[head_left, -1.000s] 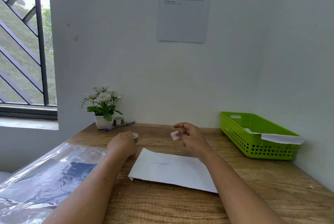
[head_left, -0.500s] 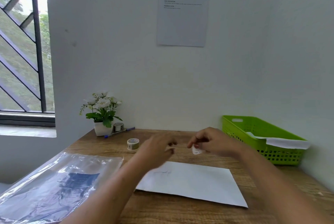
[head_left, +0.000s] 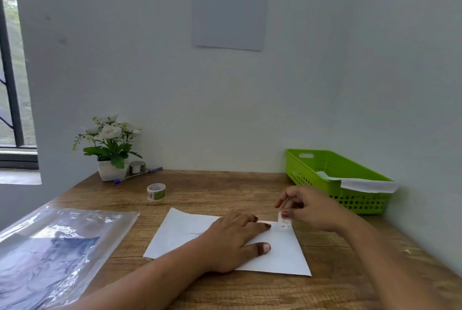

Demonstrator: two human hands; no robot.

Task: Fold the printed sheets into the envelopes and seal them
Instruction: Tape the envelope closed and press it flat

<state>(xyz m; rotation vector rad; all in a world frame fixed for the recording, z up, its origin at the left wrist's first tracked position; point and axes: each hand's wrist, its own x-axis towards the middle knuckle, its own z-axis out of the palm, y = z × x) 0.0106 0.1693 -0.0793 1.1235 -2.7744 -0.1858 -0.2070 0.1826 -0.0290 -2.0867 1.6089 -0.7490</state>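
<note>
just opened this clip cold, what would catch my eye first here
The two hands meet over a white envelope lying at the middle of the wooden desk: the left hand lies flat on it, and the right hand pinches a small strip of patterned tape at its far edge. The bright green basket against the right wall stands out, with white paper draped over its rim.

I have only one view, from the camera worn on the head. It looks forward and slightly down over the bench [head_left: 205, 199] toward the corner of the wall [head_left: 150, 59]. The forearms enter from the bottom edge, close to the lens. The window [head_left: 12, 109] is at the left edge, the green basket [head_left: 312, 172] at the right.
</note>
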